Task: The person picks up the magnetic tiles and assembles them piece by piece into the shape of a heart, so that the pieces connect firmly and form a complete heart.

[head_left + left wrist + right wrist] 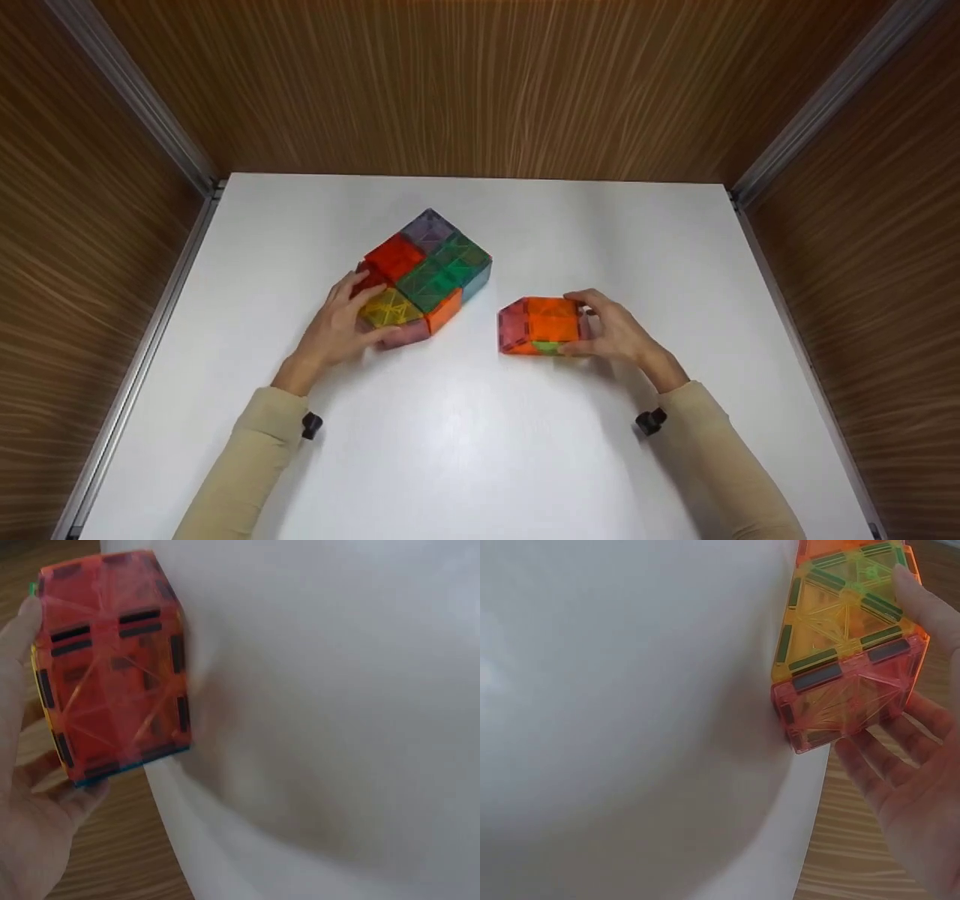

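A large flat block of see-through magnetic tiles (442,274) lies on the table left of centre, in purple, red, green, yellow and orange. My left hand (330,334) holds its near-left corner, fingers over the red and yellow tiles and thumb at the near side. In the left wrist view, a red end of the tile block (112,682) shows beside the fingers. To the right, my right hand (619,334) grips a smaller magnetic-tile block (553,319), orange on top with a pink slanted end. The right wrist view shows its yellow, green and pink faces (832,622), the thumb on one side and fingers behind.
Both blocks stand on a white table (465,450), a narrow gap between them. Brown wood-grain panels (465,90) enclose the back and both sides, with metal rails (139,105) along the corners. A small black piece (651,421) sits at each wrist.
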Demonstrator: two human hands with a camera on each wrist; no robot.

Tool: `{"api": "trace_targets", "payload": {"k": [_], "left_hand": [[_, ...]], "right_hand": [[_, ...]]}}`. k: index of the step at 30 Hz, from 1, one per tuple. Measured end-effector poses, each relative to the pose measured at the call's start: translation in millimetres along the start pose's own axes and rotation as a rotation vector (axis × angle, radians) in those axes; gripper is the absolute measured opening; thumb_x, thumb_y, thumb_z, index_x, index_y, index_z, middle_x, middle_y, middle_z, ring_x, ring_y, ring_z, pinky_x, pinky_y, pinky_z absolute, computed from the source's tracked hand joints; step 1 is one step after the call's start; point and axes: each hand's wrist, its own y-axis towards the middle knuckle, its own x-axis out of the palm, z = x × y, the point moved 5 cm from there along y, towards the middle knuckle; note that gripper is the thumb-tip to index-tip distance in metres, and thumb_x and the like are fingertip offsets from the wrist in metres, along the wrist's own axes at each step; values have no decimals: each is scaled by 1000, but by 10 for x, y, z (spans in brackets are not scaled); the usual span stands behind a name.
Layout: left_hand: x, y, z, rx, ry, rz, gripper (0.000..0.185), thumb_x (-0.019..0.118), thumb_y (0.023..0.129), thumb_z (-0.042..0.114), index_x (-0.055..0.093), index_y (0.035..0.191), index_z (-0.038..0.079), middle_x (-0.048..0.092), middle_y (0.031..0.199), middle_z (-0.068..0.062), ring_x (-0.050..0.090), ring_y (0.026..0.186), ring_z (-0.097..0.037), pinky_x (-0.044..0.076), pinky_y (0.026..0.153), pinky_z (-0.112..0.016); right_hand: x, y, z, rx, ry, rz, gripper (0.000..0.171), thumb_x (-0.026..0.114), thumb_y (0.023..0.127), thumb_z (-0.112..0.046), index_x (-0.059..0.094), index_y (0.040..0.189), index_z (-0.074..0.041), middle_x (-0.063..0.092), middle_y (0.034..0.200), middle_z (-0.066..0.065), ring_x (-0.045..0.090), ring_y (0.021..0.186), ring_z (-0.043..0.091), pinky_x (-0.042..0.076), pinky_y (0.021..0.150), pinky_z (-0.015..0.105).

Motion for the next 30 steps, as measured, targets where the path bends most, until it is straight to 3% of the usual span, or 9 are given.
{"api": "trace_targets", "payload": {"k": [5,8,13,17,23,30], "left_hand": [[-56,39,-51,26,24,-16,81,83,87,53,56,152,13,34,168,-15,32,157,-42,40,122,-63],[-61,35,4,51,48,17,78,81,88,52,58,150,11,38,166,-17,35,155,-42,39,123,-63],[11,-20,237,135,42,153,65,80,91,43,63,142,6,51,156,-21,43,149,-44,36,124,-64],[160,-67,532,205,-8,212,55,82,92,35,67,136,5,60,146,-20,53,139,-40,46,117,-61],[456,-95,920,216,-78,127,53,78,96,35,66,138,5,63,140,-15,61,129,-33,55,110,-49],[737,-97,1177,204,-143,24,54,75,98,37,63,141,5,64,140,-14,62,130,-31,52,115,-48]], "right_hand": [[88,-7,-102,-33,-22,-17,87,96,75,-43,57,147,-15,65,143,8,62,127,35,51,111,61],[131,-14,-162,-60,-35,-22,87,96,74,-44,57,146,-15,66,141,6,63,124,34,53,109,60],[204,-39,-262,-146,-53,-21,86,97,73,-40,57,144,-12,66,137,7,65,117,30,55,107,56],[252,-69,-344,-214,-103,0,88,98,73,-42,55,143,-13,66,134,7,65,112,26,57,105,53],[305,-114,-430,-271,-204,39,91,96,73,-48,54,145,-13,63,136,8,64,117,28,57,105,54],[343,-180,-498,-383,-293,102,91,98,71,-45,54,142,-12,63,135,9,64,123,28,58,106,50]]}}
